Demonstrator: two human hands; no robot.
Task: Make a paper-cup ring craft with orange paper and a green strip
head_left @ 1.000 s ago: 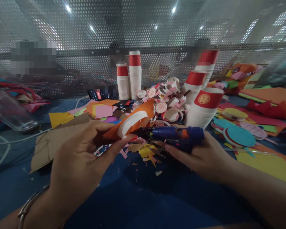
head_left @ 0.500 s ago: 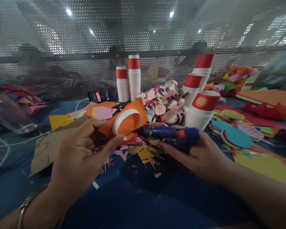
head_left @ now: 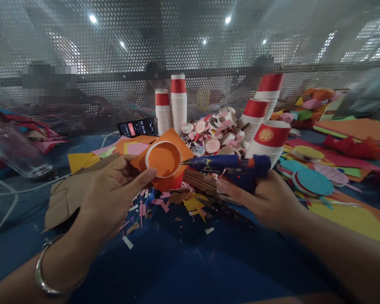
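My left hand [head_left: 114, 190] pinches a sheet of orange paper [head_left: 185, 147] together with a white paper ring [head_left: 146, 157] that looks cut from a cup. The ring lies against the sheet, and orange shows through its middle. In my right hand [head_left: 262, 198] is a blue glue gun [head_left: 221, 162], pointing left. Its dark nozzle is at the right edge of the ring; whether it touches or glue is coming out, I cannot tell. Below the sheet are a brown corrugated cardboard piece [head_left: 199, 180] and coloured paper scraps [head_left: 193, 204].
Stacks of paper cups [head_left: 179, 105] stand at the back, more cups [head_left: 270, 137] at right. Between them is a heap of cut cup pieces [head_left: 212, 131]. A phone [head_left: 136, 128], a glass bottle [head_left: 19, 147], flat cardboard [head_left: 66, 194] and turquoise discs [head_left: 313, 182] lie around. Behind rises a perforated screen [head_left: 202, 55].
The orange sheet and ring have turned to face me more squarely and shifted slightly left. The glue gun's nozzle has come up to the ring's right edge.
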